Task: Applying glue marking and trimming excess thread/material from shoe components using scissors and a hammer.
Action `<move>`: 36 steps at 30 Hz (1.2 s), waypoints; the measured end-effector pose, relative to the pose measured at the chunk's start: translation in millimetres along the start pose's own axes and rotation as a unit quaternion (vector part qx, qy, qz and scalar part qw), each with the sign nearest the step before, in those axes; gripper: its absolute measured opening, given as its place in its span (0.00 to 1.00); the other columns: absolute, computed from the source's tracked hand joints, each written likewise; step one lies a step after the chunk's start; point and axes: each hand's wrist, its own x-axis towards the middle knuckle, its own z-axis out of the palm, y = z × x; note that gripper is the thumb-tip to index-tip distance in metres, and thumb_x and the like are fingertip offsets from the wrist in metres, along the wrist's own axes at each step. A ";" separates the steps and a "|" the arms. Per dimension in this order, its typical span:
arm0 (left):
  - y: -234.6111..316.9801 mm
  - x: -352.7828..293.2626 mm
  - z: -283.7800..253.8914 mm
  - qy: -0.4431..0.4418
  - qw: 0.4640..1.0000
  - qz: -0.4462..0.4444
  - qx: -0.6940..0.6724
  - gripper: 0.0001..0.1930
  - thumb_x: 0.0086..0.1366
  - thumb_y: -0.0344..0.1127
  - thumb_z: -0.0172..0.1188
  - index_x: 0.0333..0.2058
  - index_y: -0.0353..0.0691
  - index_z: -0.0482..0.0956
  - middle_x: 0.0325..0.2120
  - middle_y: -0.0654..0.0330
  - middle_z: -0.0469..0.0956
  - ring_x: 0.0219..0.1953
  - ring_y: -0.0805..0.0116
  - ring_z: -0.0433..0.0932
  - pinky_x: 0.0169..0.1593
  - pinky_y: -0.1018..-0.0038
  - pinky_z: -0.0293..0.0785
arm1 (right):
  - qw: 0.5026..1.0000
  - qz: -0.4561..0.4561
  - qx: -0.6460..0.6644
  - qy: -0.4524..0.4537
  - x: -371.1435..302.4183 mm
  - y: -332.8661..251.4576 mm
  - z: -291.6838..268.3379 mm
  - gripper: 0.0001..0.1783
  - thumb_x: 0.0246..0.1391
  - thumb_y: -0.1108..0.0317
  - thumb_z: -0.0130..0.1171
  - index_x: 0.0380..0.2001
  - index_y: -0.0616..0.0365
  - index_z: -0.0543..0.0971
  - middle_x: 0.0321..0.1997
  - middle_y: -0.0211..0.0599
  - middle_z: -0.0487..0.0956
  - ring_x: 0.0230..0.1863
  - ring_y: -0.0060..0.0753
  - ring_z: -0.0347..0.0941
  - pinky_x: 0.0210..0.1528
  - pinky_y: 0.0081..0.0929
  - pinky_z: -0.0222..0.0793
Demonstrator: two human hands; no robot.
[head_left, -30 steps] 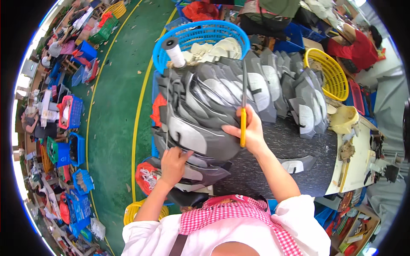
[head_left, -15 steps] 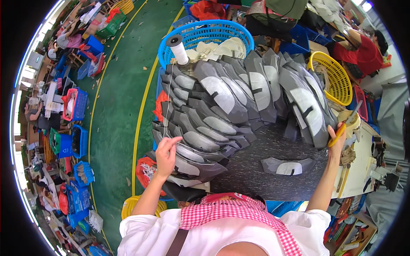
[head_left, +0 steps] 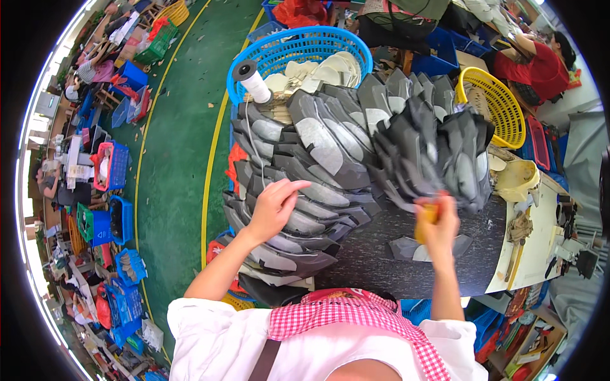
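White thread (head_left: 251,136) runs down from a spool (head_left: 253,81) at the far left of the table to my left hand (head_left: 274,208). The fingers of that hand are closed on it, with the forefinger pointing right, above a row of overlapping dark grey pieces with pale grey patches (head_left: 298,209). My right hand (head_left: 440,225) is wrapped round yellow-handled scissors (head_left: 427,219); their blades are lost in blur. Just beyond it, a bunch of the same pieces (head_left: 410,152) leans leftward, smeared by motion. Whether the right fingers also grip these pieces is hidden. A single piece (head_left: 406,247) lies on the dark tabletop, partly behind the right wrist.
A blue basket (head_left: 305,37) of cream pieces stands at the far left, a yellow basket (head_left: 508,120) at the far right. A cream container (head_left: 518,181) sits right of the piles. Other people work farther off, beyond a green floor (head_left: 181,152).
My right hand has swung left with the scissors from the right side of the pile, and pieces there have shifted leftward. My left hand has moved right and slightly up with the thread.
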 end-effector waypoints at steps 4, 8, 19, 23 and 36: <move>-20.2 41.6 22.1 -0.070 0.994 -0.033 -0.074 0.18 0.55 0.22 0.47 0.45 0.41 0.72 0.22 0.59 0.66 0.25 0.68 0.67 0.32 0.75 0.65 | 0.987 0.017 -0.161 0.023 28.6 28.9 34.0 0.26 0.32 0.68 0.67 0.37 0.56 0.68 0.28 0.39 0.73 0.26 0.42 0.71 0.27 0.34 0.65; -22.5 67.6 23.0 -0.061 0.997 -0.015 -0.033 0.20 0.55 0.24 0.47 0.48 0.43 0.70 0.28 0.51 0.73 0.30 0.53 0.72 0.37 0.64 0.67 | 0.964 -0.023 -0.243 0.102 59.7 48.7 27.2 0.27 0.34 0.64 0.68 0.39 0.56 0.68 0.34 0.39 0.75 0.34 0.46 0.73 0.33 0.35 0.68; -33.5 112.8 27.1 -0.171 0.967 0.004 0.188 0.29 0.49 0.24 0.47 0.53 0.45 0.62 0.31 0.49 0.75 0.32 0.50 0.74 0.37 0.58 0.69 | 0.957 -0.005 -0.262 0.120 114.2 65.9 10.4 0.24 0.37 0.57 0.67 0.37 0.53 0.71 0.31 0.37 0.76 0.34 0.45 0.74 0.33 0.36 0.66; -22.3 102.8 15.8 -0.105 0.988 0.006 0.110 0.22 0.52 0.24 0.47 0.48 0.43 0.67 0.26 0.51 0.74 0.28 0.52 0.73 0.34 0.63 0.69 | 0.977 0.042 -0.122 0.171 90.9 34.6 9.0 0.18 0.41 0.64 0.65 0.37 0.57 0.73 0.28 0.37 0.73 0.26 0.34 0.70 0.31 0.27 0.65; -27.7 49.0 31.8 -0.175 0.979 0.013 0.102 0.20 0.51 0.23 0.48 0.45 0.46 0.72 0.27 0.55 0.72 0.31 0.53 0.74 0.35 0.62 0.71 | 0.992 -0.042 0.022 -0.116 55.3 -46.5 141.2 0.18 0.38 0.73 0.62 0.35 0.60 0.68 0.32 0.44 0.74 0.30 0.46 0.73 0.31 0.34 0.67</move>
